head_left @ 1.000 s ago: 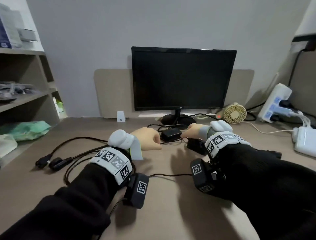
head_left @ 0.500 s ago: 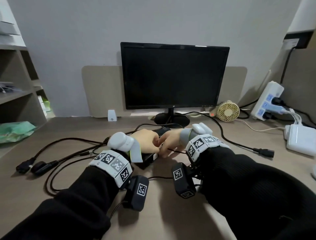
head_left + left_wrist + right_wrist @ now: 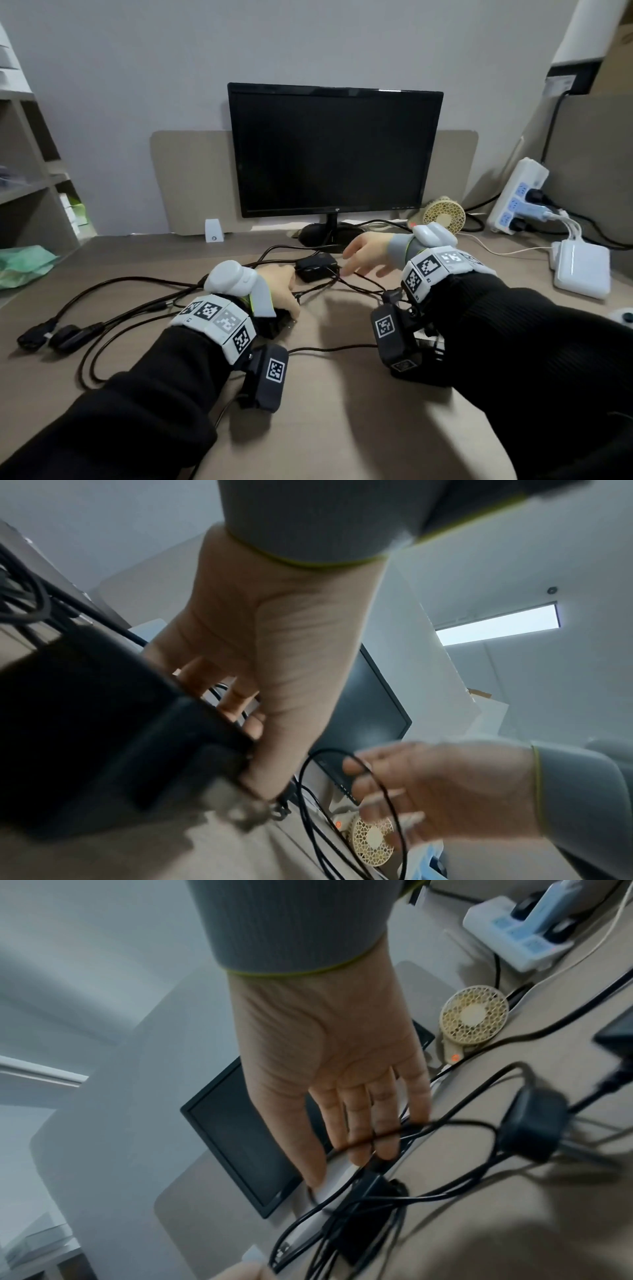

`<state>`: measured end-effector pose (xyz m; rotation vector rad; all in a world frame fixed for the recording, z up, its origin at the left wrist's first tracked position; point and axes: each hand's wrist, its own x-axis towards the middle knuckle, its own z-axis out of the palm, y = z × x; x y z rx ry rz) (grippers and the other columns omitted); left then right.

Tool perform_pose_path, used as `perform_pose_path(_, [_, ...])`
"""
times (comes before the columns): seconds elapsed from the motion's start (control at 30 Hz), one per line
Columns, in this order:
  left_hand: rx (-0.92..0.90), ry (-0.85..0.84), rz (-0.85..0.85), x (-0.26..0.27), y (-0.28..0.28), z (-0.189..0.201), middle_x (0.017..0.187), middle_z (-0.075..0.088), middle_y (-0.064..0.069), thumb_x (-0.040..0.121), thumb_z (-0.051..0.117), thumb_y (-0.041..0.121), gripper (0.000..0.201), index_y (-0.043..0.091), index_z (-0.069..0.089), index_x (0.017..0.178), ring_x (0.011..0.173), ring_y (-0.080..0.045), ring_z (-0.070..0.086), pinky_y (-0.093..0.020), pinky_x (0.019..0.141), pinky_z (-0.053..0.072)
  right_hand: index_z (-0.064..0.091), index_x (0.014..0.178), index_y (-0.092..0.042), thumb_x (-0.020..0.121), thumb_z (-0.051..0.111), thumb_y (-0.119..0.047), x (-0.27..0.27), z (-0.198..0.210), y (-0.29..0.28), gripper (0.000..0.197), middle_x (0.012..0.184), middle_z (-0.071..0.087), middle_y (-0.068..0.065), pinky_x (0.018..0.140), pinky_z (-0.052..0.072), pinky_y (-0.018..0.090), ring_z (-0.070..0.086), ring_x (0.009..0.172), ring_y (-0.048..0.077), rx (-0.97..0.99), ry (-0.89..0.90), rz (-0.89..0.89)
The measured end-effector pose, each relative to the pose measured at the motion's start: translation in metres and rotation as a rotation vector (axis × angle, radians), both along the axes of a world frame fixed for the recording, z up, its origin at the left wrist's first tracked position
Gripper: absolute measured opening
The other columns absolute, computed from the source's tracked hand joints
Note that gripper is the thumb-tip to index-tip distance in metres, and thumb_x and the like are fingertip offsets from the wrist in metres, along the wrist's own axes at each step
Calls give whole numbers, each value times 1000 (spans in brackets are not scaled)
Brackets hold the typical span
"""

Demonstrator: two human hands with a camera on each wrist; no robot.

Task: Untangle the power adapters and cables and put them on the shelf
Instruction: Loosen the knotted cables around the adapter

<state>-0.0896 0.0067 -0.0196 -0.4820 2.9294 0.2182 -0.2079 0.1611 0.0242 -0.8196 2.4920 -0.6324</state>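
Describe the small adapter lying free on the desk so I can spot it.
Find the monitor; just in front of its stand lies the small black adapter, between both hands. Unlike the bigger adapter under the left hand, nobody grips it.

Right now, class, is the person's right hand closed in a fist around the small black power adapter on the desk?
No: the right hand has straight, spread fingers, with only a thin black cable crossing them.

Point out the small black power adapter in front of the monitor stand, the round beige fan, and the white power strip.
small black power adapter (image 3: 315, 266), head view, on its top face.
round beige fan (image 3: 443, 217), head view, on the grille's centre.
white power strip (image 3: 517, 195), head view, on its socket face.
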Motion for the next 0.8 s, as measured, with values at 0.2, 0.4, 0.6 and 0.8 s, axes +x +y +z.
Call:
perform_pose_path(0.2, [159,159,28,13,3,8,84,58,0,80,61,32,21,13,63,89,82,-20,54,-26,61,39,69,107,-12,76,76,-31,-1,-14,16,37,74,56,-4,46,42,16,51,83,14,396,170,119])
perform_pose_path(0.4, [329,361,36,27,-11,18,100,63,8,85,55,27,34,30,59,119,99,-16,56,-25,81,42,72,108,-11,76,74,-20,-4,-17,5,33,66,69,-3,79,54,27,66,69,12,399,42,111])
perform_pose_path(0.6, [376,498,144,40,-37,28,137,50,-1,87,54,28,51,24,47,137,122,-19,47,-28,96,36,61,103,-11,97,42,-14,22,-3,-27,20,63,44,1,54,56,29,57,55,14,5,-48,109])
perform_pose_path(0.8, [490,752,193,57,-59,49,106,63,-1,76,56,36,33,23,62,105,102,-21,55,-31,85,40,53,87,-17,97,30,-12,35,9,-66,26,59,42,3,57,53,36,53,55,16,-436,-117,37])
